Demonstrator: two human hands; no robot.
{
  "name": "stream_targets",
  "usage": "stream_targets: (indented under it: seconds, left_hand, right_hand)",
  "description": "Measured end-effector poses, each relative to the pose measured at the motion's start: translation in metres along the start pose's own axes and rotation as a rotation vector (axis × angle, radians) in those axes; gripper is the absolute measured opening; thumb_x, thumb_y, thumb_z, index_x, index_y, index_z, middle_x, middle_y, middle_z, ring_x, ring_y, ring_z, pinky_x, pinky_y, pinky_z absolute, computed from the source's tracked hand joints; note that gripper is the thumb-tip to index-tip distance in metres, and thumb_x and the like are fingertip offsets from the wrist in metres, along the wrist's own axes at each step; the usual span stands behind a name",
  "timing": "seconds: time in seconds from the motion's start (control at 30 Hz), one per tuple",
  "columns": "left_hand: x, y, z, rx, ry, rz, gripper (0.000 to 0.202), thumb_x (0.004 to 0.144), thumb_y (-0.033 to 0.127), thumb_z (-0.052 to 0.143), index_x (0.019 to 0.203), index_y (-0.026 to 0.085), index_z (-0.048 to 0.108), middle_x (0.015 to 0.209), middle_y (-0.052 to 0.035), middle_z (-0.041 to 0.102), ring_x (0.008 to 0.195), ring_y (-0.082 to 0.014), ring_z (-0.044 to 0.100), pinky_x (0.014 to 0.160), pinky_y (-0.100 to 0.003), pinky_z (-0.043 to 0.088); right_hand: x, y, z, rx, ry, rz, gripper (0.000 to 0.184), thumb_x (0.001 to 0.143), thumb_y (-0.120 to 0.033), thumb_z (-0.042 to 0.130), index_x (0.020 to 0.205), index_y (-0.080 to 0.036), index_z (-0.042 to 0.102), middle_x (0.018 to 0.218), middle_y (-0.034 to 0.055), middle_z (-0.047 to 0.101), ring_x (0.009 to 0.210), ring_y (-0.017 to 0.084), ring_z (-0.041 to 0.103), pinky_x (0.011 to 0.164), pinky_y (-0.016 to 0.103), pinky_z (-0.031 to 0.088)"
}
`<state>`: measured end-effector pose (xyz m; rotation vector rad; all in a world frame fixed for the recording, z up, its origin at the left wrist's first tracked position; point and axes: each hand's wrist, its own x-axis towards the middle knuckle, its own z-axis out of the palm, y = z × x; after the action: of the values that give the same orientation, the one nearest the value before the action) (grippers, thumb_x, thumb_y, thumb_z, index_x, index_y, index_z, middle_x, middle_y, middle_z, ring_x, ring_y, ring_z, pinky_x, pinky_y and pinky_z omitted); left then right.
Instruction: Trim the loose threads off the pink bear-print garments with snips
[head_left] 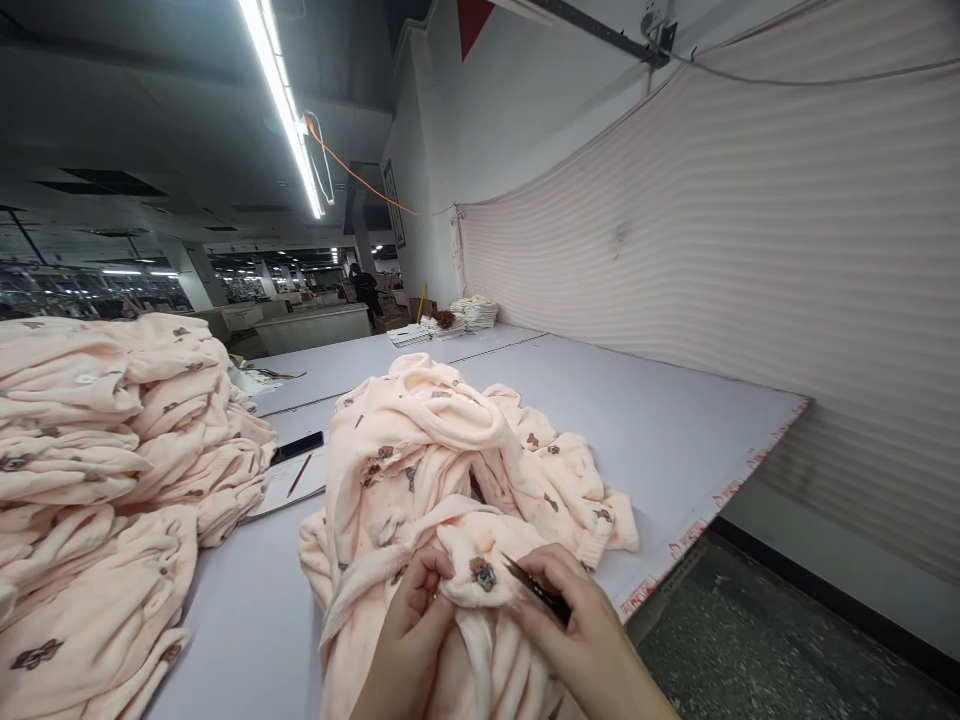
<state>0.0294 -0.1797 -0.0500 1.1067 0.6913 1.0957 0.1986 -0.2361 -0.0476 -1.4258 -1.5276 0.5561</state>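
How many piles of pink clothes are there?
2. One big heap is at the picture's left; the other pile is in the middle of the table, at the left hand and right hand. More could be hidden.

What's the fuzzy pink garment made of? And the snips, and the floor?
The garment looks like soft, matte fleece, from its fuzzy surface and thick, rounded folds. The snips seem to be metal, going by their thin, dark, pointed tips. The floor looks hard, dark grey and speckled, perhaps terrazzo or stone.
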Motion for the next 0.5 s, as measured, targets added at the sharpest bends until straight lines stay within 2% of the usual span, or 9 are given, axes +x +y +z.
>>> stream_targets:
  seconds: [0.1, 0.23, 0.4, 0.5]
  left_hand:
    - [-0.001, -0.003, -0.002, -0.09, -0.012, -0.031, 0.015, 0.077, 0.022, 0.067, 0.08, 0.022, 0.052, 0.082, 0.0032, 0.053, 0.081, -0.0132, 0.049, 0.079, -0.025, 0.038]
    - [-0.001, -0.004, -0.005, -0.147, -0.051, -0.045, 0.015, 0.078, 0.022, 0.067, 0.079, 0.022, 0.052, 0.077, 0.0045, 0.051, 0.077, -0.011, 0.048, 0.077, -0.023, 0.038]
    - [-0.003, -0.002, -0.005, -0.181, -0.06, -0.074, 0.014, 0.08, 0.019, 0.065, 0.081, 0.023, 0.052, 0.08, 0.0038, 0.055, 0.08, -0.012, 0.051, 0.076, -0.024, 0.039]
    - [-0.003, -0.002, -0.005, -0.225, -0.068, -0.074, 0.014, 0.079, 0.019, 0.066, 0.081, 0.023, 0.052, 0.08, 0.0035, 0.055, 0.084, -0.0135, 0.054, 0.078, -0.025, 0.039]
  right_hand:
    - [-0.004, -0.009, -0.009, -0.189, -0.001, -0.066, 0.02, 0.089, -0.034, 0.051, 0.103, -0.027, 0.063, 0.094, 0.0031, 0.064, 0.083, 0.018, 0.063, 0.07, 0.024, 0.047]
    - [-0.002, -0.019, -0.002, -0.4, 0.005, -0.179, 0.022, 0.09, -0.031, 0.049, 0.103, -0.028, 0.065, 0.092, 0.0034, 0.067, 0.08, 0.02, 0.064, 0.066, 0.025, 0.046]
    - [0.001, -0.019, 0.001, -0.351, 0.05, -0.067, 0.023, 0.093, -0.033, 0.045, 0.098, -0.027, 0.067, 0.089, 0.0022, 0.067, 0.077, 0.018, 0.065, 0.065, 0.024, 0.047]
    - [-0.005, -0.015, 0.0, -0.359, 0.031, -0.125, 0.022, 0.091, -0.033, 0.048, 0.104, -0.027, 0.065, 0.092, 0.0026, 0.067, 0.078, 0.018, 0.065, 0.064, 0.024, 0.048]
